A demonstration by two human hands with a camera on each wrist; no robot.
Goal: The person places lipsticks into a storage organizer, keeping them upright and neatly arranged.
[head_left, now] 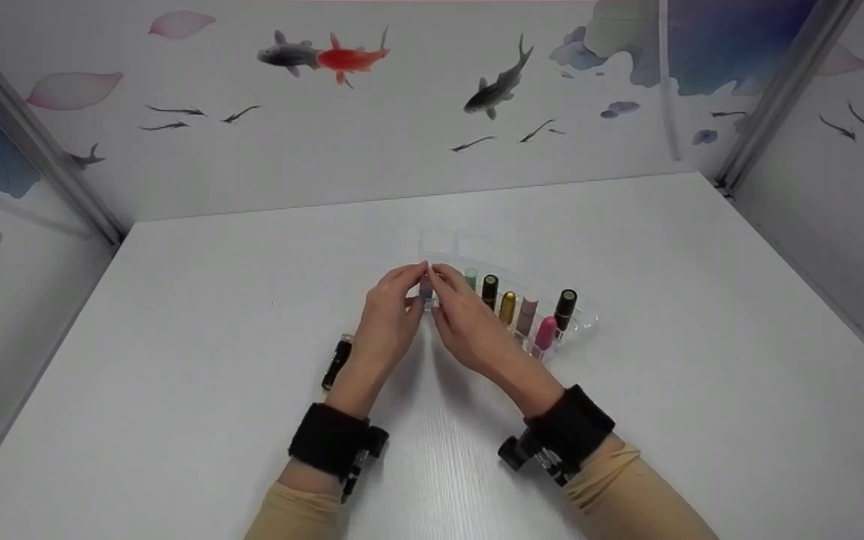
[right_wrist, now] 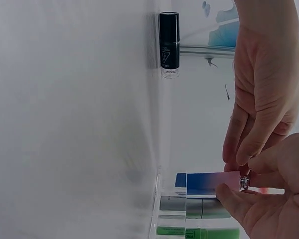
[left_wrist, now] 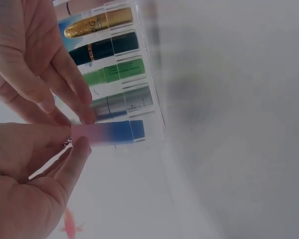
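A lipstick (left_wrist: 107,133), shading from pink to blue, stands in the end slot of a clear organizer (left_wrist: 157,107). My left hand (head_left: 391,315) pinches its pink upper end between thumb and fingers. From the other side my right hand (head_left: 477,322) also holds that end, its thumb (right_wrist: 231,201) against the tube. A silvery ring shows at the top of the lipstick in the right wrist view. Beside it in the row stand a silver-grey tube (left_wrist: 122,103) and a green tube (left_wrist: 114,72).
Further right, the organizer holds a black tube (head_left: 490,291), a gold tube (head_left: 507,307), a mauve tube (head_left: 526,315), a pink tube (head_left: 545,332) and another black tube (head_left: 565,307). A short black bottle (right_wrist: 169,40) with a clear end is by my left wrist on the white table (head_left: 177,390).
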